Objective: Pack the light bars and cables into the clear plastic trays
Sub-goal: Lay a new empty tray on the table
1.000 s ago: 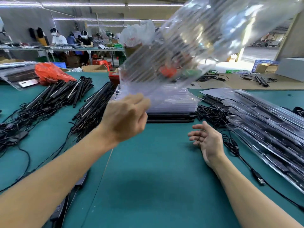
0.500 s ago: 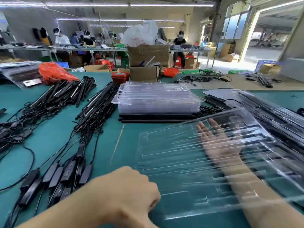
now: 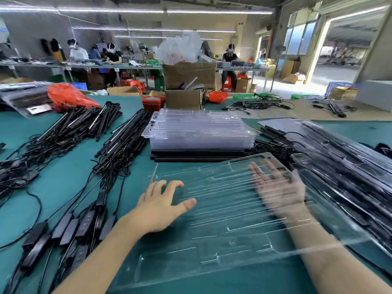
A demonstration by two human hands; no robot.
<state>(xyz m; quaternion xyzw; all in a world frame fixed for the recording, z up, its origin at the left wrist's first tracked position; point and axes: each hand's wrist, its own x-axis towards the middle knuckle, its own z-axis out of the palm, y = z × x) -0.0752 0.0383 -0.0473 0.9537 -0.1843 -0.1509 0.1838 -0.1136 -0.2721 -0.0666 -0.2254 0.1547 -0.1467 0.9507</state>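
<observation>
head view: 1 clear tray (image 3: 222,234), held aloft 1 s ago, now lies beneath spread left hand (image 3: 161,209) fingers and over flat right hand (image 3: 277,187), ready for loading.

Materials: mostly clear plastic and matt black parts on green cloth-like matting.

Tray (image 3: 222,219): thin clear plastic, glossy, moulded ribs catching glare; see-through enough to show the right hand (image 3: 277,187) under it. Tray stack (image 3: 201,132): same clear glossy plastic, hazier where layered. Light bars (image 3: 84,122): black, matt to satin, some with a pale shiny strip. Cables (image 3: 25,158): black, smooth, dull. Adapters (image 3: 63,225): black plastic, slight sheen. Table (image 3: 59,183): teal, matt, smooth. Boxes (image 3: 188,75): brown corrugated cardboard. Bag (image 3: 67,96): orange film, crinkled, glossy.
</observation>
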